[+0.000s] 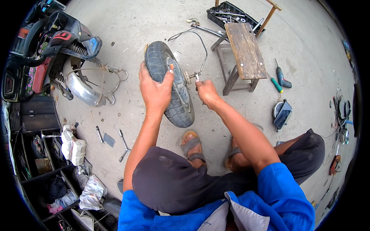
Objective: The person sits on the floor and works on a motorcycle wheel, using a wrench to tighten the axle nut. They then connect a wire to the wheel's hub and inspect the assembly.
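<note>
A small wheel with a worn black tyre (179, 111) stands tilted on the concrete in front of me. My left hand (156, 86) is closed on the tyre's near left side, its thumb across the tread. A small orange-tan tip (171, 67) shows by that thumb; what it is I cannot tell. Out of the hub's right side sticks a short axle end (188, 77), and a dark cable (205, 50) runs from there away over the floor. Beside the axle, my right hand (207, 92) is closed round a small pale metal piece (197, 77), mostly hidden by the fingers.
A wooden stool (244, 48) stands at the right, with a black tool tray (227, 11) behind it. A drill (283, 79) and a green-handled screwdriver (276, 85) lie beyond. Left are a partly stripped scooter (73, 50), a Y-shaped wrench (124, 144) and compartment shelving (38, 131).
</note>
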Available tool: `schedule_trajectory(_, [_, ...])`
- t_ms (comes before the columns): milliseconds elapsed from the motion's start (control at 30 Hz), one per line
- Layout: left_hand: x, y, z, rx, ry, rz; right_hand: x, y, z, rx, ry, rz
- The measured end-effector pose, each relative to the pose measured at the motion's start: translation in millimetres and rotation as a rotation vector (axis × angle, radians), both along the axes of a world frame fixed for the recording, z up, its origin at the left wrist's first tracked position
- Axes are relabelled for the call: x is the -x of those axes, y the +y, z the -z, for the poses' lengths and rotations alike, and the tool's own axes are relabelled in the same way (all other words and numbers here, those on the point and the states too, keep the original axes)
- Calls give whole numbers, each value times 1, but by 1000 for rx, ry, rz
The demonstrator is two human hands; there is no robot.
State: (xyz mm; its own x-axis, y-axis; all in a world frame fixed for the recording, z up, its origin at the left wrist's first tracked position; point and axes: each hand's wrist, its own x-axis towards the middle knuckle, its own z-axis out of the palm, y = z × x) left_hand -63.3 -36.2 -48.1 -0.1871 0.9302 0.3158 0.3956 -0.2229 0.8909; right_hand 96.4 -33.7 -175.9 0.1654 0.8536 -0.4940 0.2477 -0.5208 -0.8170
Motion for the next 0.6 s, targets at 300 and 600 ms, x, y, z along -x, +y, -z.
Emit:
schedule_trajectory(300, [13,-1,0,-15,63,36,5,-18,52,-465,-266,-93])
schedule_trajectory(600, [9,0,3,-38,57,-9,0,-9,60,-390,-131,-159])
